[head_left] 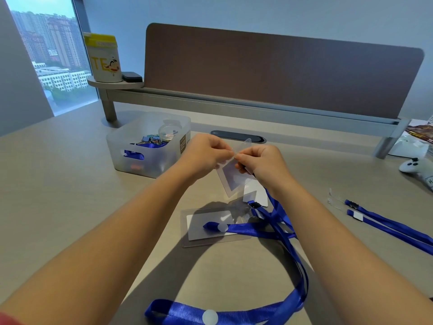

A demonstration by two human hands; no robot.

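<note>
Fixing a lanyard to a badge holder looks to be the step in hand. Across the bench [70,184] a blue lanyard [302,277] loops from the near edge up to the underside of the right hand [262,160]. The clear holder [230,178] hangs tilted above the bench, off its surface, just under and between both hands. The left hand [203,153] pinches its top edge from the left. The right hand pinches at the same spot, fingers curled round the lanyard's end; the clip itself is hidden. A clear tab [247,142] sticks up above the fingertips, which almost meet. Next, I judge, the strap must pass through the holder's slot and snap closed, which needs a steady left pinch and a small, exact push from the right. A spare holder [194,241] lies flat below.
</note>
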